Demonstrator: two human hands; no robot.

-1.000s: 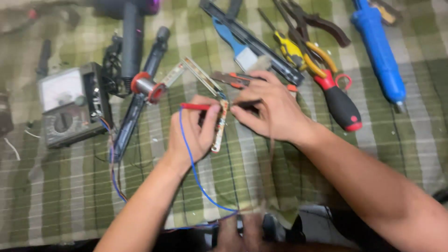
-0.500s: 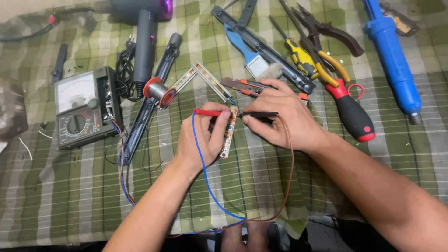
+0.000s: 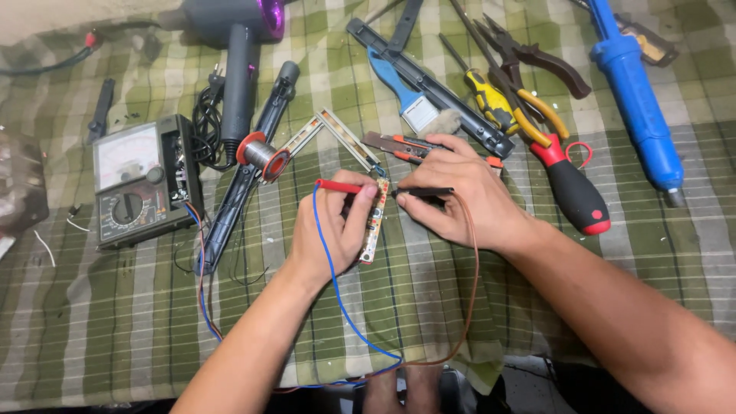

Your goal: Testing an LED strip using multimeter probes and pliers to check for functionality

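My left hand (image 3: 331, 230) grips a red test probe (image 3: 337, 186) with a blue lead (image 3: 337, 299), its tip on a narrow white circuit strip (image 3: 373, 222) lying on the checked cloth. My right hand (image 3: 460, 201) pinches a black test probe (image 3: 422, 192) with a brown lead (image 3: 471, 291), its tip at the strip's upper end. Both leads loop down to the near edge. An analog multimeter (image 3: 142, 180) stands to the left.
Around the hands lie a solder spool (image 3: 261, 156), a black soldering tool (image 3: 249, 172), a grey hair dryer (image 3: 234, 54), a utility knife (image 3: 402, 146), a brush (image 3: 406, 92), pliers (image 3: 529, 57), a red-and-black screwdriver (image 3: 571, 184) and a blue tool (image 3: 636, 92).
The view has shifted slightly, so everything sits lower and further right in frame. Both hands stay on their probes at the strip.
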